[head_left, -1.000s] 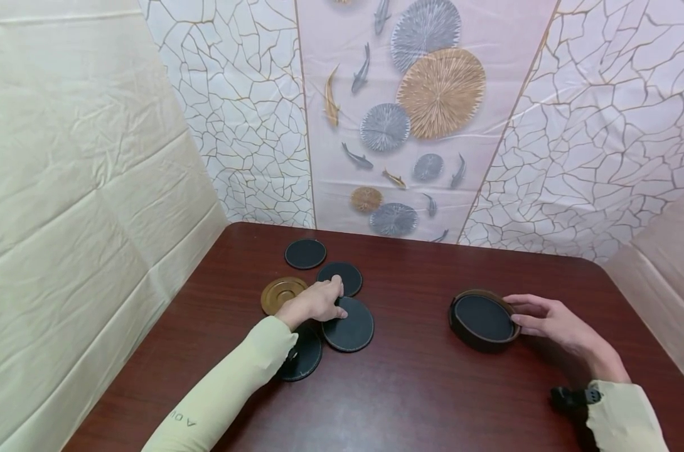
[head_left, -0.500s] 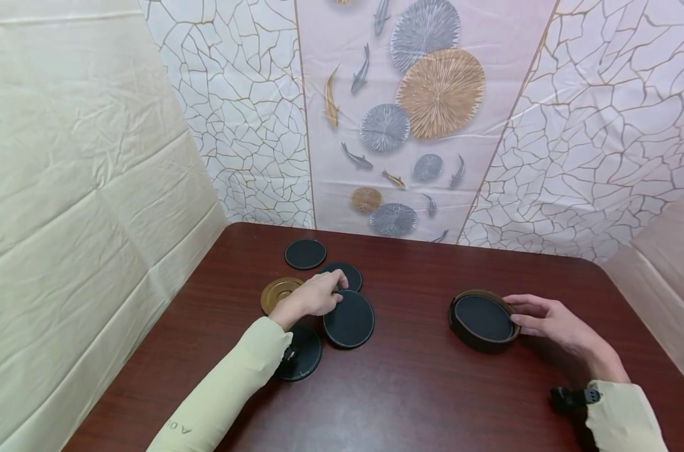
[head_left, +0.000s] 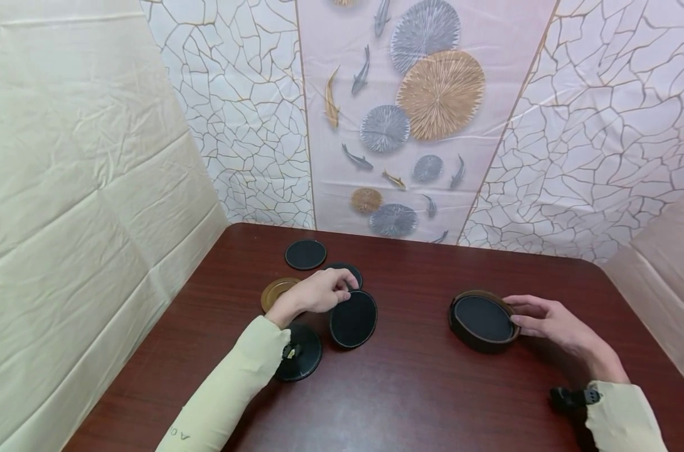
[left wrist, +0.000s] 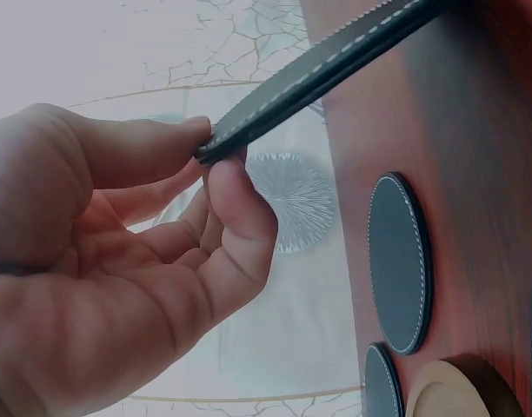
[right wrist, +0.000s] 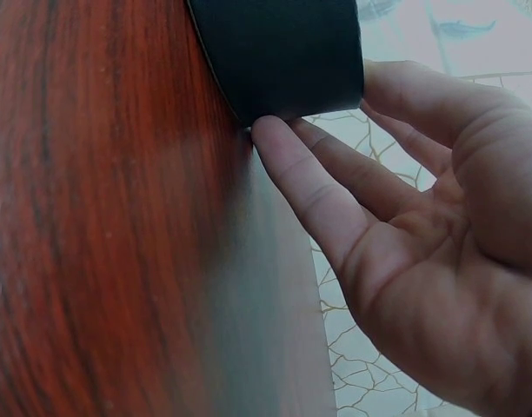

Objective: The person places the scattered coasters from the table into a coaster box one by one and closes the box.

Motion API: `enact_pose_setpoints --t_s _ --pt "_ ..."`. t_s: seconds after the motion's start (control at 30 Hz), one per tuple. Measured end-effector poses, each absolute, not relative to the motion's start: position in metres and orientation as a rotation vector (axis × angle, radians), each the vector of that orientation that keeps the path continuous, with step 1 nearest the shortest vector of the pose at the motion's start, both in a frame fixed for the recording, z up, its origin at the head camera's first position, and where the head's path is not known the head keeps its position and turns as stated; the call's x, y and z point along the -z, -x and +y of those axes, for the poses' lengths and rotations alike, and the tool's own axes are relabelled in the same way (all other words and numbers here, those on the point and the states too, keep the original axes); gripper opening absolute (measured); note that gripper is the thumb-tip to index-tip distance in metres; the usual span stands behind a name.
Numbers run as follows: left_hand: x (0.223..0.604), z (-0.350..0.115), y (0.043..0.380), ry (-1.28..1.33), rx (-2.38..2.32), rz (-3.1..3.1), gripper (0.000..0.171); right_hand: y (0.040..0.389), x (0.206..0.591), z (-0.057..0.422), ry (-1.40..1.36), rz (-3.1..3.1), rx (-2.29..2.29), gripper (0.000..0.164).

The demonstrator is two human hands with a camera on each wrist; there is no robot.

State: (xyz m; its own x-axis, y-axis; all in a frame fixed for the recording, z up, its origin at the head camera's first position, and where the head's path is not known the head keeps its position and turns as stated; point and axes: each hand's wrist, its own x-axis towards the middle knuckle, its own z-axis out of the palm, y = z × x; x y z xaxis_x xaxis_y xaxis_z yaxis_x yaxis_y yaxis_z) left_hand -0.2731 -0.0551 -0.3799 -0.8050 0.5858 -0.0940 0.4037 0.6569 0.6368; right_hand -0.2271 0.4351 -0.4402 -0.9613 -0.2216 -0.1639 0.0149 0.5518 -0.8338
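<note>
My left hand (head_left: 325, 290) pinches the edge of a round black coaster (head_left: 353, 319) between thumb and fingers. The coaster, stitched in white along its rim, hangs tilted off the table in the left wrist view (left wrist: 318, 74). At the right, my right hand (head_left: 562, 323) touches the side and rim of a round black holder (head_left: 477, 343) with fairly straight fingers. A black coaster (head_left: 483, 317) lies inside that holder. In the right wrist view, fingertips rest against the holder's dark wall (right wrist: 283, 52); its far side is hidden.
Behind the left hand lie two more black coasters, one at the back (head_left: 305, 254) and one partly covered by the hand (head_left: 346, 272). A round brown ringed piece (head_left: 275, 292) sits left of the hand. Another black coaster (head_left: 308, 361) lies partly under the left wrist.
The left hand has taken hold of the coaster's far edge and tilted it up off the table, shifting slightly right. The right hand and the holder have stayed put.
</note>
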Motion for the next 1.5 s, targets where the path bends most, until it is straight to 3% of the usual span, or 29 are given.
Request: enact_pose_setpoints --t_s 0.73,1.5 --pt "0.395 -0.042 0.285 -0.683 -1.306 2.319 0.022 0.226 0.441 0.435 0.2 2.546 1.374 0.058" --pt "0.4 0.008 0.298 -0.506 -1.626 2.213 0.024 0.227 0.442 0.436 0.206 2.543 1.386 0.058"
